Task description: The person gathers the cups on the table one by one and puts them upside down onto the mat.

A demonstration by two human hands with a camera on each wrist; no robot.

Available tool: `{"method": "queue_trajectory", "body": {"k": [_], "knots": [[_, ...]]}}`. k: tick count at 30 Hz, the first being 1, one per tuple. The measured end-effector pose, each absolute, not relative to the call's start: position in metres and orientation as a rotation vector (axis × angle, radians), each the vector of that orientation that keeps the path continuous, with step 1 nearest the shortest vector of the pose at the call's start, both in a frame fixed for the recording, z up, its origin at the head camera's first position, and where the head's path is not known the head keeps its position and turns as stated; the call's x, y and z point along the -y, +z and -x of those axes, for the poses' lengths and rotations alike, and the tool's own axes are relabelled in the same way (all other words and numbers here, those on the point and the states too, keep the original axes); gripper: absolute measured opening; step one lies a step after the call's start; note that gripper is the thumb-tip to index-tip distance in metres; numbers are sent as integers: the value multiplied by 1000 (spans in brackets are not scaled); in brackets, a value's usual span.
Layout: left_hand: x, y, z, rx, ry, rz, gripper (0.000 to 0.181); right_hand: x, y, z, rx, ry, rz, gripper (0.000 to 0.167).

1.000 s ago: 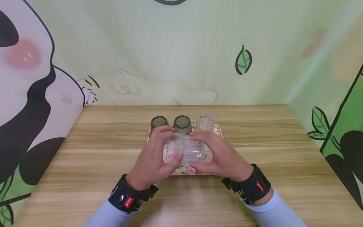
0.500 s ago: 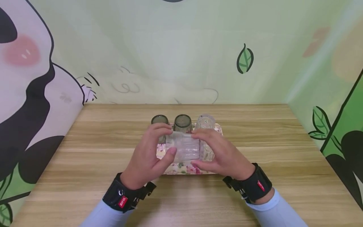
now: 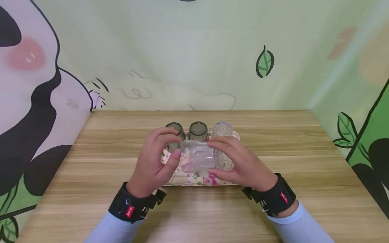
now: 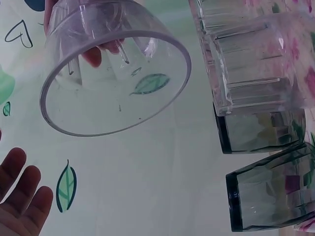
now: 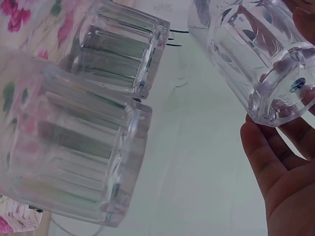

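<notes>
A clear ribbed drinking glass (image 3: 197, 157) lies on its side in the air above a floral tray (image 3: 185, 180), mouth to the left. My right hand (image 3: 243, 163) grips it around the base, thumb below and fingers above; the right wrist view shows fingertips at the base of this glass (image 5: 261, 64). Just left of the rim is my left hand (image 3: 155, 162), fingers spread and loosely bent. In the left wrist view, its fingers (image 4: 29, 187) are apart from the wide rim of the glass (image 4: 118, 83).
Two grey-tinted glasses (image 3: 198, 131) stand upside down at the tray's back left and middle. Two clear glasses stand upside down on its right side, one at the back (image 3: 223, 130) and one in front (image 5: 83, 142), partly hidden by my right hand. Beneath is a wooden table (image 3: 91, 168).
My left hand has moved left off the clear glass, which it held near the rim a second ago. The right hand keeps its grip with little movement.
</notes>
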State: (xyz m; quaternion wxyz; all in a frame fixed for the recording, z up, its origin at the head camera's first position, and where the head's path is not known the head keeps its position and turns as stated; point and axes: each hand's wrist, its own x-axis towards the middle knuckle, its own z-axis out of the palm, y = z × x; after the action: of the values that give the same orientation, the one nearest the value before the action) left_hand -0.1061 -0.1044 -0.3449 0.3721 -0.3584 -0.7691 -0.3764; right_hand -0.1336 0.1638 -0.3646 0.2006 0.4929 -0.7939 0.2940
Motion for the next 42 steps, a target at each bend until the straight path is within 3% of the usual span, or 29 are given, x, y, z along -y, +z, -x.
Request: {"method": "queue_trajectory", "body": {"k": [16, 33, 42], "knots": [[107, -346, 109, 1959, -970, 878, 45, -159, -366, 141, 2116, 840, -1402, 63], [116, -342, 109, 1924, -965, 836, 45, -120, -346, 155, 2344, 812, -1415, 78], [128, -338, 111, 1929, -1002, 787, 45, -104, -342, 159, 2353, 752, -1471, 68]]}}
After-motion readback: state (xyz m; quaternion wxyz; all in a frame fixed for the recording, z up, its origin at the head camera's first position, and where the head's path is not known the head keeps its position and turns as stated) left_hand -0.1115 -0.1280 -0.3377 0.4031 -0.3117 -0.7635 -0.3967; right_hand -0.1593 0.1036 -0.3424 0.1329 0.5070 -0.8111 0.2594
